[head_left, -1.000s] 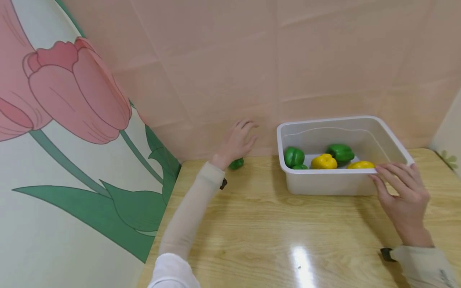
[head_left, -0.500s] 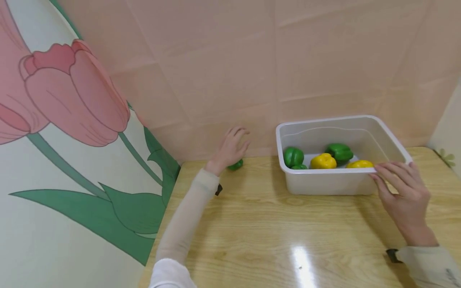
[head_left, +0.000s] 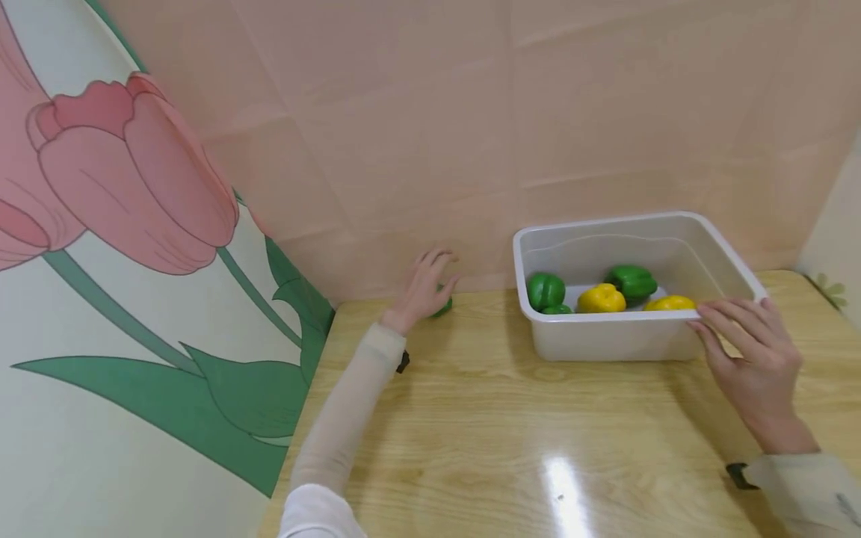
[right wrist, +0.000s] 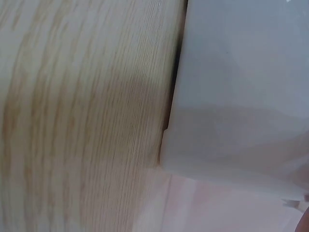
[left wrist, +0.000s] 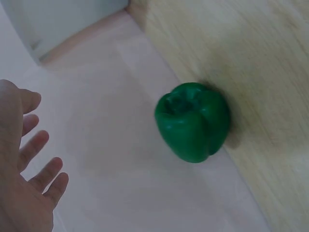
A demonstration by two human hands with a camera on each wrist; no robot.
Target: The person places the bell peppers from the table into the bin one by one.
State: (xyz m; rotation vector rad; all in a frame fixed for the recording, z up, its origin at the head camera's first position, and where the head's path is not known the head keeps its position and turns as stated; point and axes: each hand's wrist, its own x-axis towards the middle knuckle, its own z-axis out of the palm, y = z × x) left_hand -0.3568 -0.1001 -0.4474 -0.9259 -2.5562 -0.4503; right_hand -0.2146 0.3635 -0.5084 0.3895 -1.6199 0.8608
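Observation:
At the back of the table a green bell pepper (left wrist: 193, 122) sits by the wall cloth, partly hidden behind my left hand (head_left: 418, 293) in the head view. That hand reaches over it with fingers spread and a gap to the pepper in the left wrist view. On the right, my right hand (head_left: 756, 359) grips the front right corner of a pale grey plastic bin (head_left: 605, 342), fingers over the rim and thumb outside. Inside lie a green pepper (head_left: 546, 290), a yellow pepper (head_left: 601, 299) and several more, some partly hidden by the front rim.
The wooden table (head_left: 498, 433) ends at the back against a pinkish cloth-covered wall (head_left: 403, 134). A wall with painted tulips (head_left: 148, 194) borders it on the left, and a pale wall (head_left: 837, 224) stands at the right.
My left hand has moved slightly left and down toward the green bell pepper. The right hand keeps its grip on the bin; the head view has shifted a little.

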